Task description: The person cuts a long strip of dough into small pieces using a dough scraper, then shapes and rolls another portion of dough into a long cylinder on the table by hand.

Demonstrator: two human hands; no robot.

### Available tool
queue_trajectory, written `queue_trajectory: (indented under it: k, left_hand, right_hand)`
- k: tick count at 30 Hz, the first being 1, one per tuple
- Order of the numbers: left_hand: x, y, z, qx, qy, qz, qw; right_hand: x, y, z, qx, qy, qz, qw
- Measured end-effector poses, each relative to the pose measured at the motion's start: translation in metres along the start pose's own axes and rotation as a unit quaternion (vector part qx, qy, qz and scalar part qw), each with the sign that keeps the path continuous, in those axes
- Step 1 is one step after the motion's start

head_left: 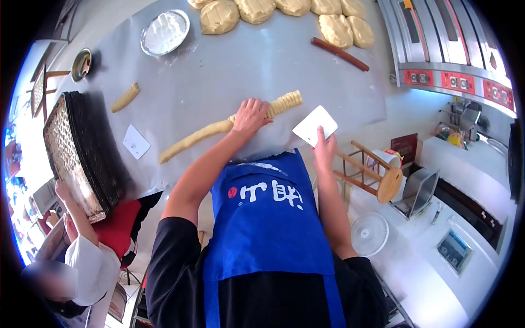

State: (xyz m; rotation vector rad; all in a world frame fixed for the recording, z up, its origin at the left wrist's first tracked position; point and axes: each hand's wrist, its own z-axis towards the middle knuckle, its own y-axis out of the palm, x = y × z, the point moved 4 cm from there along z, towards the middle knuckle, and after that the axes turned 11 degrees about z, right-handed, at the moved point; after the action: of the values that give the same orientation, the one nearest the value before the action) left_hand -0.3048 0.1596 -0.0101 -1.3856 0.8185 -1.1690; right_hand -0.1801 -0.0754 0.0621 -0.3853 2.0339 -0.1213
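Observation:
A long dough roll [197, 139] lies across the near side of the metal worktop. Its right part [288, 102] is marked with close crosswise cuts; the left part is smooth. Over the middle of the roll rests my left hand [251, 116], palm down with the fingers stretched across it. My right hand [325, 146] grips a white dough scraper [314, 124] by its lower edge, just beyond the worktop's front edge and apart from the roll. A short ridged dough piece [125, 98] and a second white scraper [135, 141] lie to the left.
At the back sit several large dough lumps [220, 17], a floured bowl [165, 33] and a rolling pin [340, 54]. Stacked dark trays [82, 158] stand left, near another person [93, 257]. A wooden stool [389, 185] and an oven [437, 79] are right.

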Motion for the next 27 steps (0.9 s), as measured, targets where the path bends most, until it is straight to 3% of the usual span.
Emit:
queue_trajectory:
  k: [1,3,6,9,11,13,17,19,22,27]
  left_hand:
    - [0.000,0.000,0.001,-0.016,-0.008,-0.004,1.000]
    - [0.003,-0.004,0.003,-0.034,-0.014,-0.004,0.999]
    - [0.011,-0.021,0.004,-0.068,-0.053,-0.018,0.996]
    - [0.024,-0.037,0.022,-0.055,-0.012,-0.039,0.998]
    - [0.030,-0.028,0.040,0.012,0.052,-0.086,0.995]
    - [0.029,-0.006,0.063,-0.008,0.034,-0.113,0.993]
    - [0.037,0.001,0.095,-0.048,0.112,-0.116,0.986]
    - [0.037,0.007,0.100,-0.075,0.189,-0.117,0.972]
    - [0.033,0.007,0.097,-0.100,0.196,-0.145,0.965]
    - [0.031,0.026,0.097,-0.083,0.192,-0.164,0.964]
  right_hand:
    - [0.004,-0.006,0.006,0.002,0.001,0.003,1.000]
    - [0.025,-0.012,0.020,-0.018,0.109,0.074,0.991]
    - [0.050,-0.016,0.032,-0.018,0.148,0.104,0.983]
    - [0.057,-0.001,0.029,-0.096,0.179,0.059,0.977]
    - [0.059,0.013,0.025,-0.125,0.214,0.062,0.967]
    - [0.066,0.026,0.026,-0.160,0.230,0.081,0.957]
    - [0.070,0.038,0.027,-0.189,0.224,0.120,0.949]
    - [0.074,0.017,0.025,-0.181,0.243,0.077,0.950]
    - [0.077,-0.015,0.012,-0.168,0.290,0.042,0.941]
    - [0.078,0.069,0.025,-0.138,0.261,0.141,0.945]
